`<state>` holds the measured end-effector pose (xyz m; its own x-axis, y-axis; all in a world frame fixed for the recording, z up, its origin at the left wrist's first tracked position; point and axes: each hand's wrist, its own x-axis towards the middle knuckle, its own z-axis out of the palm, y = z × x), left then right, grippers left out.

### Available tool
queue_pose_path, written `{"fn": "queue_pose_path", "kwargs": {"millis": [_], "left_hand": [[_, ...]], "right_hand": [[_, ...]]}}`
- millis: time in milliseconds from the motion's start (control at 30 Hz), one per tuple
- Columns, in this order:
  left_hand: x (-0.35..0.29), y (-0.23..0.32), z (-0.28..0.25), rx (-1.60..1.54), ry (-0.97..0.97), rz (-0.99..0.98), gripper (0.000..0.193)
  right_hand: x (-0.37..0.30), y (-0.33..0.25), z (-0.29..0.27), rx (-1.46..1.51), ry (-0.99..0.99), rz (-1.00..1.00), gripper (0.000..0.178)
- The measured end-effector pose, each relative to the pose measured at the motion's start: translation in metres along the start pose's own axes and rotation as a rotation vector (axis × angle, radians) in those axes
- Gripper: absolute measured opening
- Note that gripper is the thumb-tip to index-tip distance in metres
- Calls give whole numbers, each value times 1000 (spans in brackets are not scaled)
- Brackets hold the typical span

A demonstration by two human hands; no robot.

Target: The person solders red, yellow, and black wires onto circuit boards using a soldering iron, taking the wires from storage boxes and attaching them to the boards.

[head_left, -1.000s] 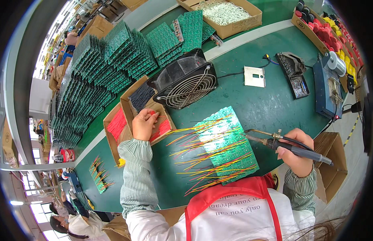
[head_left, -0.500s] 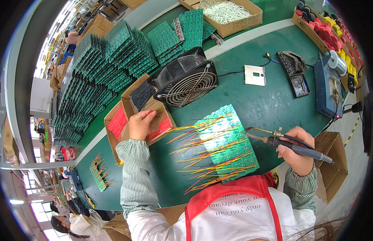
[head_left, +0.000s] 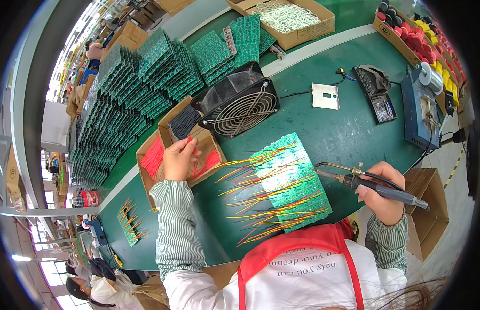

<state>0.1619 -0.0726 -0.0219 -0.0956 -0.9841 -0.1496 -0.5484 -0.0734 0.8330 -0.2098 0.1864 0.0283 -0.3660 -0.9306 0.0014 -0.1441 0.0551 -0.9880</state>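
Observation:
My left hand (head_left: 177,161) is over the divided cardboard box (head_left: 147,190), thumb and fingers pinched together on red wire, a bit of which shows at the fingertips. Red wires (head_left: 153,157) and dark wires (head_left: 184,124) lie in the box's compartments. My right hand (head_left: 383,195) grips a soldering iron (head_left: 402,195), with a thin metal tube running alongside toward its tip. That tip points left, close to the right edge of a green circuit board panel (head_left: 300,200). Rows of yellow, red and black wires (head_left: 247,207) stick out from the panel's left side.
A black fan (head_left: 240,101) stands behind the panel. Stacked green circuit boards (head_left: 121,103) fill the back left. At right are a blue soldering unit (head_left: 418,111) with a solder spool (head_left: 430,78) and a black iron stand (head_left: 376,95). Another wired board (head_left: 129,225) lies at left.
My left hand has shifted slightly up, its fingers pinching closer together on the red wire. My right hand and the soldering iron have stayed in place.

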Motion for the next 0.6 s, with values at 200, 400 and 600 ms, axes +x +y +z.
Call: {"fn": "queue_pose_path", "kwargs": {"millis": [200,400,600], "left_hand": [[-3,-8,-6,-139,-56,-139,21],[-10,6,-6,-178,-120,-145,19],[-10,5,-4,-336,-77,-196,19]], "right_hand": [[-1,1,-1,4,-4,-2,17],[-2,2,0,59,12,18,17],[-2,-2,1,48,-2,15,16]]}}
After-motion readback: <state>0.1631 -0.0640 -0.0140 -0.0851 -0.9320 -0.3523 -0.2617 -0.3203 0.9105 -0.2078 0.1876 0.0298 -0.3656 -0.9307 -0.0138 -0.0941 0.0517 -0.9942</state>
